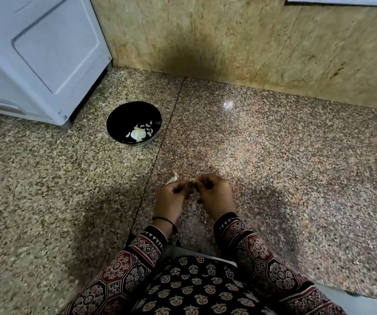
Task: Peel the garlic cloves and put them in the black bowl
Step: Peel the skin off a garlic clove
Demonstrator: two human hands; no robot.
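Patterned sleeves point(251, 253) nearest, at the near edge. Far left, white appliance point(35, 53) standing on speckled floor point(296, 155). Right of it, black bowl point(134, 110) on the floor, holding peeled cloves point(148, 131). Nearer, pale skin scrap point(172, 179) lying just beyond the left hand point(171, 198). Left and right hand point(216, 196) touching, fingers curled, pinching one clove point(192, 179) between them.

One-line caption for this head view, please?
Left hand and right hand pinch a garlic clove between them above a speckled stone surface; the black bowl ahead-left holds pale garlic pieces.
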